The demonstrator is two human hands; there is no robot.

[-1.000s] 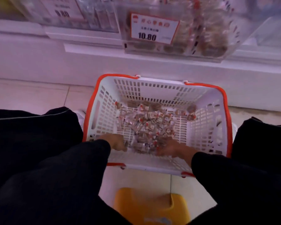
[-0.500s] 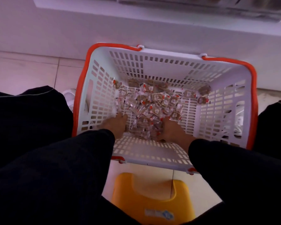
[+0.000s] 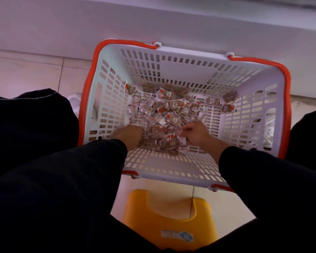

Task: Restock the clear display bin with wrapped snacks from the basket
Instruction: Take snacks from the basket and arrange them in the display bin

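Note:
A white slotted basket [image 3: 159, 68] with orange handles stands on the floor between my knees. Several small clear-wrapped brown snacks [image 3: 169, 110] lie piled on its bottom. My left hand [image 3: 130, 134] reaches into the pile's near left side, its fingers curled down among the wrappers. At the pile's near right side, my right hand [image 3: 194, 133] has its fingers and thumb curled round a few snacks. The clear display bin is out of view.
A yellow plastic stool [image 3: 169, 221] sits under me on the tiled floor [image 3: 26, 70]. The white base of the shelf unit [image 3: 153, 21] runs right behind the basket. My dark-trousered knees flank the basket on both sides.
The view has tilted down, so the display bin and price tag left the frame. Both hands pushed deeper into the pile, and my right hand's fingers closed on snacks.

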